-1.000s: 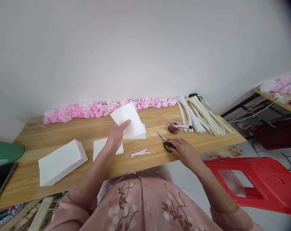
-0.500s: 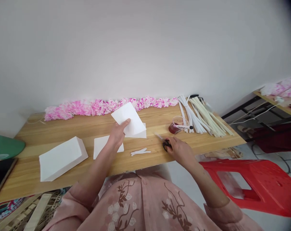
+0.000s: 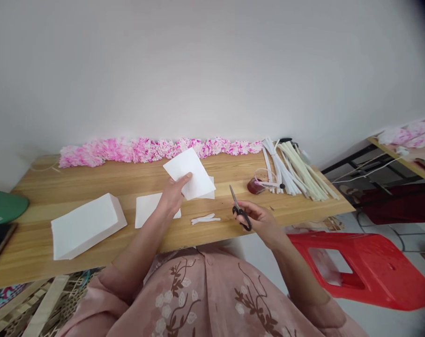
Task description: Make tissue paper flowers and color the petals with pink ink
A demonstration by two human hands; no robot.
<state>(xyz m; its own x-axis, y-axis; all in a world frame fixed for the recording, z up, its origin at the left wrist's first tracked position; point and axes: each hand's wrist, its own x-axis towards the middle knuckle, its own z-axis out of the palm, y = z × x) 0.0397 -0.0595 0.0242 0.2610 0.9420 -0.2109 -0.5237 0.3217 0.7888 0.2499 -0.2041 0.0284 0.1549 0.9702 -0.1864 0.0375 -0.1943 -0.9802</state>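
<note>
Closed around the lower left edge of a white paper sheet [image 3: 194,173], my left hand [image 3: 172,195] has its thumb on top; whether it is one sheet or a thin stack I cannot tell. Another white paper [image 3: 208,191] shows partly from behind it on the table. My right hand [image 3: 261,221] grips black-handled scissors [image 3: 241,217], blades pointing up and away from me. Several short white strips [image 3: 205,219] lie on the table between my hands. Under my left forearm rests a white paper sheet [image 3: 148,209], partly hidden.
A thick white paper stack [image 3: 87,224] stands at the left. Pink-and-white fluffy paper flowers [image 3: 142,150] line the wall side. A cup of dark red liquid [image 3: 256,186] sits near bundled white strips [image 3: 284,171] and cream strips [image 3: 305,171]. A red stool [image 3: 377,267] is at the right.
My right hand has lifted the scissors off the tabletop and turned them so the blades point more upward. My left hand still holds the paper in nearly the same place.
</note>
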